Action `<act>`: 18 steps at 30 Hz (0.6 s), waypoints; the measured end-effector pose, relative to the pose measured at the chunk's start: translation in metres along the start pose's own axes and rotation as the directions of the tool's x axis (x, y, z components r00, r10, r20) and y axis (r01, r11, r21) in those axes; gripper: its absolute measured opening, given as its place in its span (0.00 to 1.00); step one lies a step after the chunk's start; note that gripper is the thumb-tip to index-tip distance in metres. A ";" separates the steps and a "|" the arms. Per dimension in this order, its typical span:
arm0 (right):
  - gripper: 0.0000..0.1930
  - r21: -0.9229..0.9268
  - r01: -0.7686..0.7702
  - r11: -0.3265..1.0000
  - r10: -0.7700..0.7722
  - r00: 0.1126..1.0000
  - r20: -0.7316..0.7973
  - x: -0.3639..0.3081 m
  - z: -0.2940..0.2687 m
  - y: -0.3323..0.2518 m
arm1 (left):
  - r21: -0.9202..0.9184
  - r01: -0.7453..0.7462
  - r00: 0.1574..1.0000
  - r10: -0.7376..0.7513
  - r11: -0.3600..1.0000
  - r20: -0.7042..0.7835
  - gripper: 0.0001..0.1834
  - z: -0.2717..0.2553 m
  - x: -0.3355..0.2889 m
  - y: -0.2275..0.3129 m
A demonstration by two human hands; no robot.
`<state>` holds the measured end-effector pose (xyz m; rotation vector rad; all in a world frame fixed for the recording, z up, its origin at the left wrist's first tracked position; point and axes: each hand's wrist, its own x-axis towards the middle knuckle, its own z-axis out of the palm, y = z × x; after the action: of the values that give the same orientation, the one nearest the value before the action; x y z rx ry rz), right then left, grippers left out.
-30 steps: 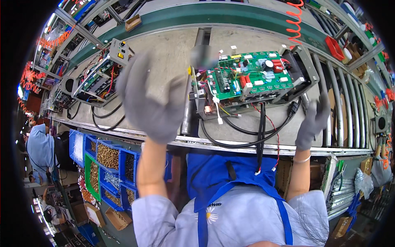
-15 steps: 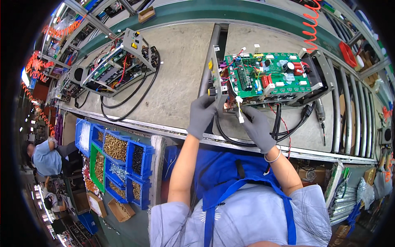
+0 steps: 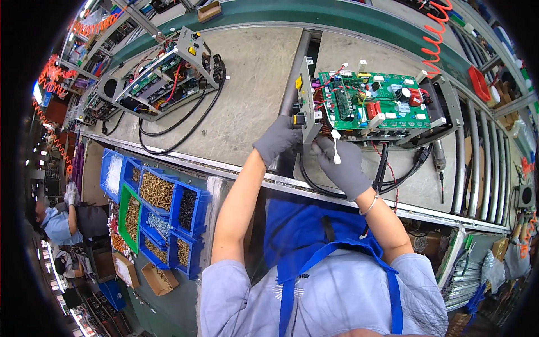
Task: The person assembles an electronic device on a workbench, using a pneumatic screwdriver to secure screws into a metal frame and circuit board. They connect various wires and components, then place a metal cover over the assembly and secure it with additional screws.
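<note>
An open electronic unit with a green circuit board (image 3: pixel 387 98) lies on the bench in front of me. Its grey front panel (image 3: pixel 309 101) stands upright on the left end. My left hand (image 3: pixel 277 139), in a grey glove, has its fingers curled against the panel's outer face, just below a knob (image 3: pixel 299 119). On the inner side, my right hand (image 3: pixel 342 165), also gloved, reaches its closed fingertips to the panel's lower corner. What the fingertips of either hand grip is hidden. A white plug connector (image 3: pixel 337 153) on short wires hangs over the right hand's fingers.
A second open unit (image 3: pixel 168 78) with a black power cable (image 3: pixel 210 115) stands at the left. A power screwdriver (image 3: pixel 439 160) hangs or lies right of my unit, beside metal rollers (image 3: pixel 474 163). Blue bins (image 3: pixel 191 208) of screws sit lower left. A co-worker (image 3: pixel 62 219) is at far left.
My right hand has moved up and left, bringing its fingers against the panel's inner side. My left hand has slid slightly along the panel. The whole view has shifted a little.
</note>
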<state>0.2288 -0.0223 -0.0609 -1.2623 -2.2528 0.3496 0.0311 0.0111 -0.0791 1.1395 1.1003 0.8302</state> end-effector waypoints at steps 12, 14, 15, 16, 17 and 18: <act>0.12 0.787 -0.441 0.431 0.353 0.885 0.302 -0.009 0.012 -0.004 | 0.202 -0.085 0.994 0.070 0.976 0.079 0.17 -0.003 0.012 0.002; 0.12 0.798 -0.407 0.445 0.346 0.900 0.266 -0.008 0.014 -0.002 | 0.276 -0.048 0.992 0.013 0.960 0.126 0.17 -0.013 0.020 -0.003; 0.13 0.810 -0.377 0.449 0.337 0.911 0.238 -0.006 0.014 -0.004 | 0.314 -0.033 0.989 -0.014 0.949 0.149 0.17 -0.017 0.024 -0.005; 0.13 0.821 -0.348 0.454 0.328 0.921 0.209 -0.005 0.015 -0.005 | 0.307 -0.049 0.987 0.000 0.950 0.159 0.17 -0.020 0.027 -0.007; 0.13 0.807 -0.371 0.459 0.341 0.913 0.226 -0.005 0.018 -0.004 | 0.302 -0.060 0.985 0.007 0.951 0.173 0.16 -0.018 0.028 -0.004; 0.13 0.785 -0.318 0.532 0.310 0.936 0.169 -0.006 0.021 0.000 | 0.297 -0.072 0.982 0.015 0.952 0.188 0.16 -0.017 0.029 -0.001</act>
<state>0.2192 -0.0265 -0.0802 -1.1034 -1.4798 1.3495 0.0231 0.0424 -0.0879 1.4710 1.0736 0.5871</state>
